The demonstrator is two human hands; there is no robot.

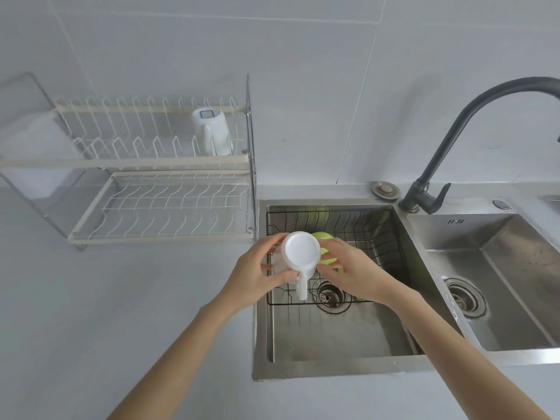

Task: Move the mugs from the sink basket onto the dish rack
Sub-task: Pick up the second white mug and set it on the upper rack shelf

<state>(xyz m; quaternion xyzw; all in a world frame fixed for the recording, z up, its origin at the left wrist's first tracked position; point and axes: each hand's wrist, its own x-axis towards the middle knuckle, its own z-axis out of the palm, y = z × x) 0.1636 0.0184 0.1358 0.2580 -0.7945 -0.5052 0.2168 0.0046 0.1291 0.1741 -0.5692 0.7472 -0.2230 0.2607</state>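
Forearms of ours reach in from the near edge, over the pale counter (91,298) and the steel sink (333,344). Our left hand (254,268) is wrapped around a white mug (300,253), fingers curled on its far side and thumb on the near side; the mug is tipped so that its flat base faces us, and its handle points down toward us. The mug sits above the sink's left rim, lifted clear of the wire sink basket (363,237). Our right hand (354,268) is just beside it, fingers curved over a green mug (327,247) that lies low in the basket; we cannot tell how firmly it is gripped, since the hand hides most of it. Below the basket's near edge we see the drain (331,297).

To the right lies a second sink basin (500,283) with its own strainer. A dark faucet (454,131) rises from the far edge between the two basins and arches to the right.

Farther left, on the counter against the tiled wall, stands the two-tier dish rack (151,183). Another white mug (212,131), with a blue-edged mark, rests upside down at the right end of its upper tier.
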